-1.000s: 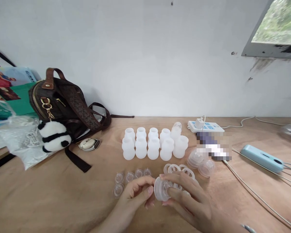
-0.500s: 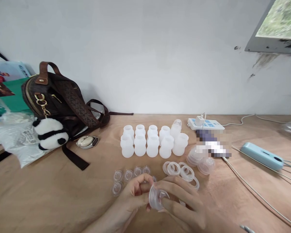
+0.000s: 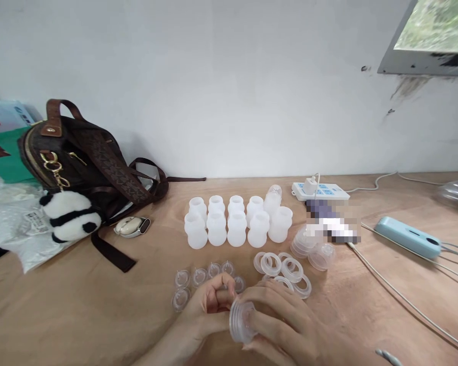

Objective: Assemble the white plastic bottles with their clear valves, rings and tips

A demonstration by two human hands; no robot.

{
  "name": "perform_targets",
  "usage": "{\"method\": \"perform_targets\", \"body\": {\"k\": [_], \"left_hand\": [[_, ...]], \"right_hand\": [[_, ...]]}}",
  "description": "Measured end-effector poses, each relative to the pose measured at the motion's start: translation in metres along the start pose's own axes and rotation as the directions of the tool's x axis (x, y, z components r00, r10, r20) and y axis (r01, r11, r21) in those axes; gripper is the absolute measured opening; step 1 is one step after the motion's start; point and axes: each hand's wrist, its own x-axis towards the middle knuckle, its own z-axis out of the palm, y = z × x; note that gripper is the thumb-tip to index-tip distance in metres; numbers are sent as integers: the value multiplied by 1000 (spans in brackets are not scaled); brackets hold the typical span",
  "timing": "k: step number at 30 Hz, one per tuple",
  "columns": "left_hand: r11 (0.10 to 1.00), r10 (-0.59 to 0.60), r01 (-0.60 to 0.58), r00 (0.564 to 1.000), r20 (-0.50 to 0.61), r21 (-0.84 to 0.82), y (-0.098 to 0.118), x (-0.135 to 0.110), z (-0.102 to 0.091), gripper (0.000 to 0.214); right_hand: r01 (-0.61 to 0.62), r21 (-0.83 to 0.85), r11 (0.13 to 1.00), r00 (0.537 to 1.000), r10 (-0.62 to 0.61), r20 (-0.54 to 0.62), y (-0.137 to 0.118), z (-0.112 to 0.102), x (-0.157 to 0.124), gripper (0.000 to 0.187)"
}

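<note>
Between both hands is a clear ribbed plastic collar [image 3: 239,323], tilted with its ridged side to the left. My left hand [image 3: 208,310] pinches its left edge between thumb and fingers. My right hand [image 3: 280,317] closes round the other side, its fingers inside or against the opening; their tips are partly hidden. Behind the left hand lie several clear silicone nipples [image 3: 182,278]. Several loose clear rings [image 3: 292,269] lie beyond my right hand. Farther back stand several frosted white bottles [image 3: 236,229] in two rows, and one at the back right wears a clear cap [image 3: 275,191].
Clear domed caps [image 3: 321,255] sit right of the rings. A power strip [image 3: 320,191], a pale blue device [image 3: 408,237] and cables [image 3: 399,301] lie at the right. A brown backpack [image 3: 99,168], a panda charm [image 3: 74,216] and a beige mouse [image 3: 132,226] occupy the left.
The collar has turned slightly in my hands, with its ridges facing me more. My right fingers have shifted left over it. The camera view has moved a little right.
</note>
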Motion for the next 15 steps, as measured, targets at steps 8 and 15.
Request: {"method": "perform_targets", "body": {"k": [8, 15], "left_hand": [[996, 88, -88, 996, -4, 14, -3, 1, -2, 48], [990, 138, -137, 990, 19, -45, -4, 1, 2, 63]], "right_hand": [[14, -15, 1000, 1000, -14, -5, 2, -1, 1, 16], [5, -9, 1000, 998, -5, -55, -3, -1, -2, 13]]}}
